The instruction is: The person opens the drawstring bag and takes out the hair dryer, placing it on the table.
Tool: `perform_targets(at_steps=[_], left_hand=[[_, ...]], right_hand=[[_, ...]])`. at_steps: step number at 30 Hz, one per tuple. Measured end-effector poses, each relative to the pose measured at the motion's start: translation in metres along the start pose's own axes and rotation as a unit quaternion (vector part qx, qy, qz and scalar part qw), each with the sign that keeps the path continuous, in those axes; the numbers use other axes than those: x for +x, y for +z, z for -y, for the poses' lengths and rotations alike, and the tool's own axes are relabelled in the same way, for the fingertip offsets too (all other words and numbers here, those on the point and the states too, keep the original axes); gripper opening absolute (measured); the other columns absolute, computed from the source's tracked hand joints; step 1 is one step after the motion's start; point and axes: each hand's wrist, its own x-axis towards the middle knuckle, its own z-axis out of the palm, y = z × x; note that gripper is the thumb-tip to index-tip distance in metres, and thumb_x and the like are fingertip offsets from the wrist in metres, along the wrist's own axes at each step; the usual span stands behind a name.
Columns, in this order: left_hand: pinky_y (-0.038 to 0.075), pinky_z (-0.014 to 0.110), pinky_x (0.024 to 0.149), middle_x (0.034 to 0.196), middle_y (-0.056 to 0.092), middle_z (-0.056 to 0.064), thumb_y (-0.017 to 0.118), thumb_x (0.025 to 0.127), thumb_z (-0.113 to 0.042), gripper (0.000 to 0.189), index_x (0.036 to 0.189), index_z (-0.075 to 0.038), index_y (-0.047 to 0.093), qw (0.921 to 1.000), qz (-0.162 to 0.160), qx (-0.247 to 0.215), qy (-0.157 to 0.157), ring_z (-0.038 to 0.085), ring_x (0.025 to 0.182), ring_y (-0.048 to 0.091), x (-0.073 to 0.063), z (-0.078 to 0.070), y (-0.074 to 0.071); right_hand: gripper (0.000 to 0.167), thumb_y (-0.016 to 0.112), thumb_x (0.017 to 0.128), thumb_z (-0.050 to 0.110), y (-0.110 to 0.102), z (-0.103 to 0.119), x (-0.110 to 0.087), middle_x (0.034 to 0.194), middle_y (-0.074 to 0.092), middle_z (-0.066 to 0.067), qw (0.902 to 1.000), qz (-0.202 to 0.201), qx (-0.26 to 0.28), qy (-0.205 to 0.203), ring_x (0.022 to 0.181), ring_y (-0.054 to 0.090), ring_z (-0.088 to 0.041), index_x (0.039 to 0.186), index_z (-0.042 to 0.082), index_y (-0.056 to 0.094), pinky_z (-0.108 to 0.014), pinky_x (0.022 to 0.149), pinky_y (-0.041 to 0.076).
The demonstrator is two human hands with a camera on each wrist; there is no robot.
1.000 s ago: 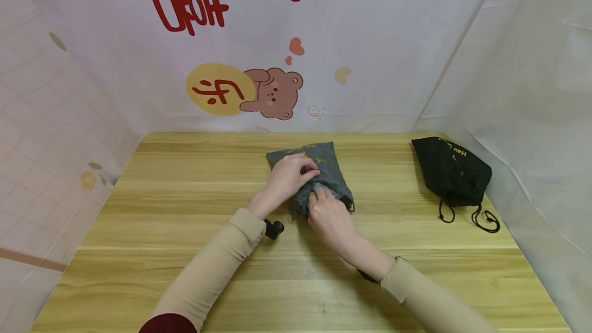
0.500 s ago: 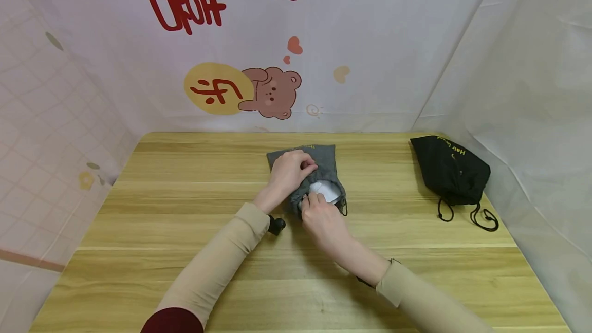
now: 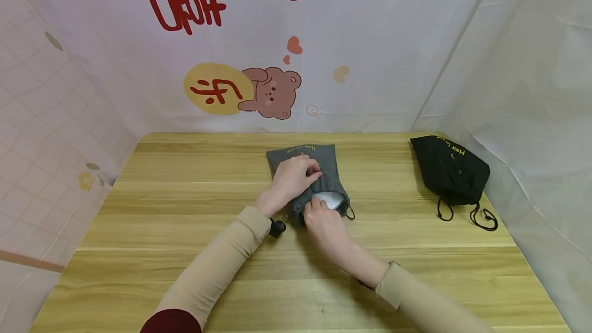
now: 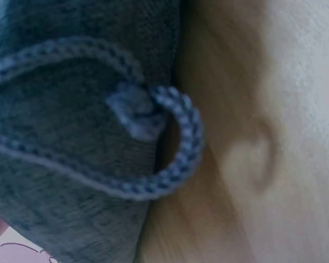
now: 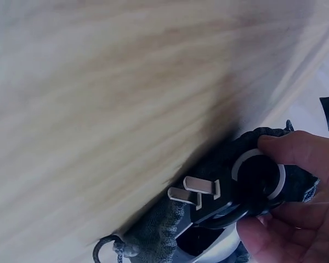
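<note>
A grey drawstring bag [image 3: 326, 161] with yellow print lies on the wooden table, its mouth facing the person. My left hand [image 3: 293, 176] lies over its left half, thumb and fingers pinching the cloth above the mouth. Inside the mouth, my right hand [image 3: 324, 222] has its fingers on what is packed there. In the right wrist view, thumb and fingers grip the round, pale-ringed end of a hair dryer [image 5: 260, 175]. Beside it a black two-pin plug [image 5: 200, 192] and a looped cord stick out. Something white [image 3: 329, 199] shows in the mouth. The cord of the bag [image 4: 186, 142] loops at its side.
At the right edge of the table [image 3: 185, 163] lies a black drawstring bag [image 3: 453, 171] with yellow lettering and loose cords. White printed cloth [image 3: 379, 40] hangs behind and at both sides. Black wrist cameras [image 3: 277, 228] are worn at the cuffs.
The grey bag's mouth was drawn wide half a second ago, showing more white, and has since sunk lower. Both hands stay at the bag, with small shifts of the fingers.
</note>
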Motion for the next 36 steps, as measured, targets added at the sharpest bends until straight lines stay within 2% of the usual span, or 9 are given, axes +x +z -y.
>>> perform_targets(at_steps=[7, 13, 20, 24, 29, 33, 36], left_hand=[[0.058, 0.033, 0.073, 0.107, 0.071, 0.001, 0.067, 0.103, -0.024, 0.018, 0.116, -0.020, 0.079, 0.9992, 0.038, 0.009, 0.011, 0.017, 0.087, 0.068, 0.000, -0.004, -0.002], [0.059, 0.033, 0.075, 0.108, 0.074, -0.002, 0.068, 0.103, -0.040, 0.024, 0.116, -0.024, 0.081, 0.9986, 0.050, 0.010, 0.009, 0.016, 0.089, 0.071, 0.002, -0.004, 0.000], [0.058, 0.033, 0.070, 0.099, 0.074, -0.004, 0.072, 0.100, -0.036, 0.017, 0.107, -0.024, 0.082, 0.9996, 0.014, 0.020, 0.016, 0.015, 0.085, 0.071, 0.000, 0.000, 0.005], [0.058, 0.032, 0.065, 0.094, 0.073, -0.004, 0.073, 0.100, -0.033, 0.015, 0.103, -0.023, 0.083, 0.9993, -0.008, 0.032, 0.019, 0.015, 0.082, 0.070, 0.000, 0.001, 0.010], [0.059, 0.033, 0.067, 0.090, 0.072, -0.003, 0.075, 0.099, -0.032, 0.013, 0.097, -0.022, 0.083, 0.9987, -0.028, 0.035, 0.025, 0.015, 0.079, 0.070, 0.004, -0.004, 0.013], [0.059, 0.034, 0.068, 0.090, 0.072, -0.003, 0.075, 0.099, -0.032, 0.014, 0.097, -0.021, 0.082, 0.9989, -0.030, 0.028, 0.023, 0.015, 0.079, 0.070, 0.006, -0.006, 0.012], [0.059, 0.033, 0.069, 0.091, 0.073, -0.003, 0.075, 0.099, -0.031, 0.013, 0.097, -0.021, 0.083, 0.9988, -0.044, 0.015, 0.015, 0.015, 0.081, 0.071, 0.007, -0.004, 0.011]], right_hand=[[0.008, 0.073, 0.089, 0.008, 0.005, 0.002, -0.002, 0.082, 0.065, -0.007, 0.9999, 0.012, -0.010, 0.007, 0.067, 0.063, -0.018, 0.082, 0.007, 0.069, -0.025, 0.046, 0.053], [0.007, 0.072, 0.089, 0.008, 0.007, 0.003, -0.001, 0.083, 0.066, -0.008, 0.9994, 0.022, -0.022, 0.012, 0.068, 0.065, -0.017, 0.083, 0.006, 0.073, -0.026, 0.046, 0.054], [0.008, 0.074, 0.089, 0.009, 0.007, 0.001, 0.002, 0.080, 0.068, -0.006, 0.9984, 0.014, -0.049, 0.025, 0.064, 0.065, -0.016, 0.080, 0.008, 0.075, -0.026, 0.044, 0.052], [0.008, 0.074, 0.087, 0.009, 0.006, 0.000, 0.004, 0.077, 0.067, -0.006, 0.9979, -0.003, -0.063, 0.015, 0.062, 0.063, -0.015, 0.079, 0.009, 0.074, -0.025, 0.043, 0.051], [0.013, 0.074, 0.087, 0.011, 0.002, 0.003, 0.007, 0.071, 0.063, -0.003, 0.9968, -0.013, -0.078, -0.006, 0.058, 0.059, -0.012, 0.075, 0.012, 0.071, -0.022, 0.043, 0.048], [0.014, 0.075, 0.087, 0.012, -0.001, 0.004, 0.009, 0.072, 0.062, -0.003, 0.9970, -0.009, -0.076, -0.007, 0.061, 0.058, -0.013, 0.074, 0.012, 0.070, -0.023, 0.049, 0.050], [0.012, 0.072, 0.088, 0.012, -0.004, 0.003, 0.008, 0.076, 0.062, -0.005, 0.9974, -0.018, -0.069, -0.012, 0.065, 0.060, -0.016, 0.076, 0.010, 0.071, -0.024, 0.054, 0.051]])
